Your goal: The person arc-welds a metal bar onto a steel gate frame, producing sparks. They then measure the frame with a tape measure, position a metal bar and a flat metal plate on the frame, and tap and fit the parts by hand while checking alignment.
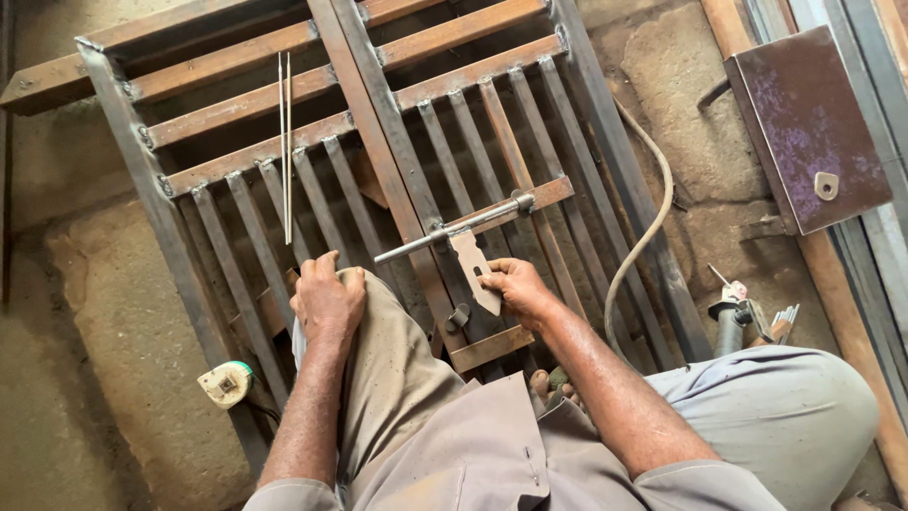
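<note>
Knees and grey trousers fill the near edge of the view, with both forearms reaching forward over the steel gate frame [142, 151] laid flat on the concrete floor. Left hand [326, 298] is rested palm-down on the left knee, fingers curled loosely, nothing gripped. Right hand [515, 287] is closed on the flat latch plate [476, 272] — the plate is held against the centre upright of the frame, touching the slide bolt rod [454, 230] just above it. Bars and rails are seen already joined, weld beads visible at the joints. The plate looks merely positioned, not yet fixed; that is a judgement. Welding rods [286, 142] are laid across the rails near the frame's far-left corner — untouched. An electrode holder [733, 317] is left beside the frame's right edge, cable [653, 218] looped past it.
</note>
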{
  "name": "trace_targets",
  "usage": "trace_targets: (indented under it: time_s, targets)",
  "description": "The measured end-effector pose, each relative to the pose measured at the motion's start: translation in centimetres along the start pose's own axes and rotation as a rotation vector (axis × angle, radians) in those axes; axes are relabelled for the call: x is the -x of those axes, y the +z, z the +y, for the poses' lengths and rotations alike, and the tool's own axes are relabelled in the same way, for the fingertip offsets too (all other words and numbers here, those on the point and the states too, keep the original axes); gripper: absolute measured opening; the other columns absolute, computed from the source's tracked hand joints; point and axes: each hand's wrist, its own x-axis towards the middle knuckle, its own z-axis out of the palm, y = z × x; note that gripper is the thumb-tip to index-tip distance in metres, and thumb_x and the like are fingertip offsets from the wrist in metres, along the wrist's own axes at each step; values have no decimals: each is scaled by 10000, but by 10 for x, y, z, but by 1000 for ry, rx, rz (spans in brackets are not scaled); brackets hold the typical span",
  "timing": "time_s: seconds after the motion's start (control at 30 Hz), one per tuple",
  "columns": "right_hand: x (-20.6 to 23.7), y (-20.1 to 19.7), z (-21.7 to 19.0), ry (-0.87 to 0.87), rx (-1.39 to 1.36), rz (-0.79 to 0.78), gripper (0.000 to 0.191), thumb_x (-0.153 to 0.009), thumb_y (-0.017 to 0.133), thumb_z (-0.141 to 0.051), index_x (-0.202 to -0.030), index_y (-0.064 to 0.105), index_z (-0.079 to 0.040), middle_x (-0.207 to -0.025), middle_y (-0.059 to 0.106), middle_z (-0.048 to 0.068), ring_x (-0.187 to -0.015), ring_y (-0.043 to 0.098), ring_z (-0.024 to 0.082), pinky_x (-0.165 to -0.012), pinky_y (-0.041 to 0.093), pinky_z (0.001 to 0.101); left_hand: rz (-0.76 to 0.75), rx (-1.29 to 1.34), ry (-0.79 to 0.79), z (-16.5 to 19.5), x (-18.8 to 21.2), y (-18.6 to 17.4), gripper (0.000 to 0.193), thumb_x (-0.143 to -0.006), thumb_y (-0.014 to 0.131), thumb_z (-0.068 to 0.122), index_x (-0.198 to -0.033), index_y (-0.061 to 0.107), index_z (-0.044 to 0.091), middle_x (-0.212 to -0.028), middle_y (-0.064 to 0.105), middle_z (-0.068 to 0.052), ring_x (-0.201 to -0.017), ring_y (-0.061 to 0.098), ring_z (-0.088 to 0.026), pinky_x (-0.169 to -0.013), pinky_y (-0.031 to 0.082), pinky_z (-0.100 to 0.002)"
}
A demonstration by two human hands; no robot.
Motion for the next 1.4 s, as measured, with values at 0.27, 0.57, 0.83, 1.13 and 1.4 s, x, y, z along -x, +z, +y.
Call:
trace_targets:
  time_s: [0.27, 0.57, 0.83, 1.13, 1.4]
  targets:
    - [1, 2, -2, -1, 72, 34, 283, -927, 673, -54, -1201, 683, 17, -969, 747, 97, -782, 732, 152, -628, 636, 332, -15, 8, -4, 2, 0, -4, 495, -868, 720, 380, -1292, 678, 128, -1237, 630, -116, -1194, 582, -336, -1030, 418, -531]
    - [-3, 0, 3, 21, 128, 63, 296, -910, 679, -86, -1199, 704, -24, -962, 744, 56, -788, 712, 128, -583, 598, 302, -15, 16, 1, 5, 1, -8, 478, -869, 715, 371, -1275, 692, 120, -1253, 641, -121, -1183, 592, -342, -1025, 419, -542]
    - [-5, -4, 9, 95, 285, 139, 326, -919, 664, -185, -1232, 721, -115, -995, 754, 12, -864, 698, 130, -607, 553, 310, 4, 11, 18, 5, 2, -8, 462, -856, 730, 362, -1250, 708, 121, -1225, 654, -117, -1159, 602, -341, -994, 436, -543]
    - [-8, -7, 14, 149, 326, 141, 357, -975, 593, -175, -1323, 675, -176, -1122, 744, -5, -962, 688, 131, -738, 561, 373, 34, 1, 33, 0, 2, -4, 457, -848, 743, 385, -1234, 715, 142, -1213, 659, -110, -1161, 604, -349, -962, 454, -538]
    - [-11, -11, 17, 167, 350, 115, 361, -996, 557, -153, -1340, 663, -184, -1149, 739, -18, -1036, 679, 127, -802, 557, 400, -27, -3, 18, 0, 2, -7, 461, -865, 729, 381, -1245, 705, 121, -1212, 644, -107, -1169, 593, -332, -996, 429, -528]
